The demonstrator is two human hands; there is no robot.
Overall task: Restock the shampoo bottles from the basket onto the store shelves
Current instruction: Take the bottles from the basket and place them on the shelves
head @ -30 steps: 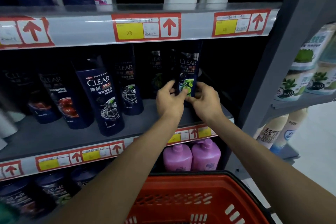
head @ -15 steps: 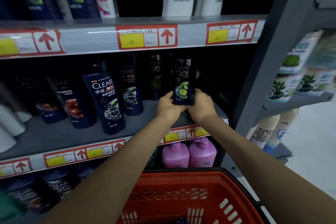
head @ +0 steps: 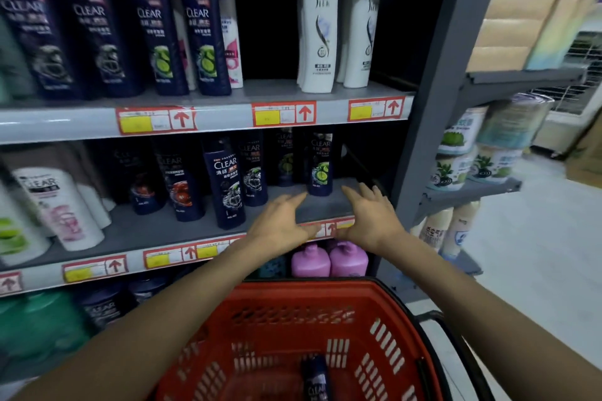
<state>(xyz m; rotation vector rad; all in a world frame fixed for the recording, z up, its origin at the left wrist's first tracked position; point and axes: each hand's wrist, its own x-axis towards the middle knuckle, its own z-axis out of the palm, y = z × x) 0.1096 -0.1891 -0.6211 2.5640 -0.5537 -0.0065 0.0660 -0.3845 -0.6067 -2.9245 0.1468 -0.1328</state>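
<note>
Lime-label CLEAR shampoo bottle [head: 321,166] stands upright on the middle shelf [head: 163,234], last in the row on the right, and both hands are off it. The left hand [head: 280,221] hovers in front and to its left, fingers spread, grip released, nothing in it. The right hand [head: 371,218] mirrors it on the other side, fingers straight, grip released too.

By the look of it this bottle's placing is done and the fetch comes next. Down in the red basket [head: 368,303] sits one more dark CLEAR bottle [head: 314,378], on the basket floor at the near side. A hand will need to drop below the shelf lip, clear the basket's rim and take that bottle round its body.

Room? There is bare shelf in front of the lime bottle and to its right, up to the grey upright post [head: 433,107], which looks enough for another. The upper shelf edge [head: 221,120] hangs low over the caps, so anything going in should enter low and upright. The black-label CLEAR bottles [head: 254,172] to the left stand close, easy to knock
</note>
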